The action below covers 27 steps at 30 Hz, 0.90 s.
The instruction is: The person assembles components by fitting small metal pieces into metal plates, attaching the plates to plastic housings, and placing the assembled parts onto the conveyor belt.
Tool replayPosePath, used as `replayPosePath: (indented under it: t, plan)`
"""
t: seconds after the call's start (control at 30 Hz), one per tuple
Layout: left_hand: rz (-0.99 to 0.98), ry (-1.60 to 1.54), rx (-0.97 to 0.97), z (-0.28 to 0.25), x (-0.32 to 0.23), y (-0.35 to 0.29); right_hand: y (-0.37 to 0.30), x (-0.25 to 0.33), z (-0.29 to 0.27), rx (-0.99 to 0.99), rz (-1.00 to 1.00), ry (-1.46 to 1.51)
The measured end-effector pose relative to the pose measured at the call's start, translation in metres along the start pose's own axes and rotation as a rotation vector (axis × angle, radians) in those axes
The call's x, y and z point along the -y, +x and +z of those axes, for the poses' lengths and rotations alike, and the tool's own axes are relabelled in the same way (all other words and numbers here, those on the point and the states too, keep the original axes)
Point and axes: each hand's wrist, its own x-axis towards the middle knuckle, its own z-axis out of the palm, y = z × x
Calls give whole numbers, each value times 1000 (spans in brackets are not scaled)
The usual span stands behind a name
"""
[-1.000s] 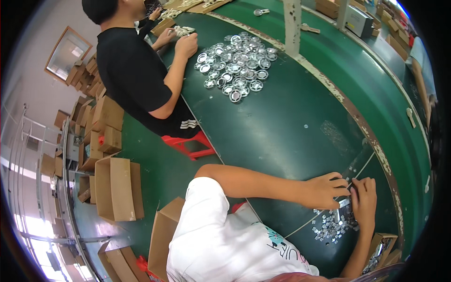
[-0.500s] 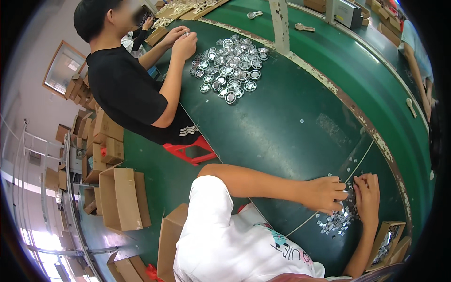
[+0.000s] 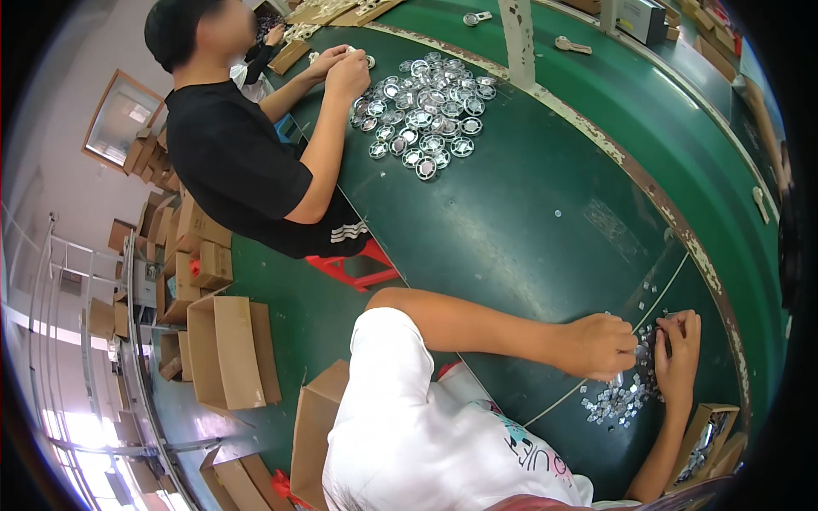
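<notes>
My left hand (image 3: 599,347) hovers low over the near right part of the green table, its fingers curled in. A shiny bit shows under its fingertips, too small to name. My right hand (image 3: 678,358) stands across from it, thumb and forefinger bent together at the edge of a pile of small silvery square pieces (image 3: 615,404). What those fingertips hold, if anything, I cannot make out. More of the pieces lie between the two hands, partly hidden by them. A few loose ones (image 3: 648,294) are scattered just beyond.
A co-worker in a black shirt (image 3: 230,162) handles a small part beside a heap of clear round discs (image 3: 430,106). An open carton with shiny parts (image 3: 703,443) stands by my right forearm. A green conveyor (image 3: 596,94) runs behind the table's chipped rim. Cardboard boxes (image 3: 230,349) sit on the floor at left.
My left hand has curled tighter and shows more of its back. My right hand stays beside the pile with its fingers bent. The whole view has shifted slightly.
</notes>
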Motion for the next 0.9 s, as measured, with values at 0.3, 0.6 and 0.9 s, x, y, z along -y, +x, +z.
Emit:
replayPosePath:
  t: [0.3, 0.6, 0.9]
  plan:
    - [-4, 193, 58, -8, 1, 3, 1, -13, -6, -24, -118, -5]
    - [-418, -264, -50, -11, 1, 11, -1, 18, 4, -296, 91, 302]
    - [-760, -850, -11, -15, -3, 19, -15, 26, 16, -145, 70, 602]
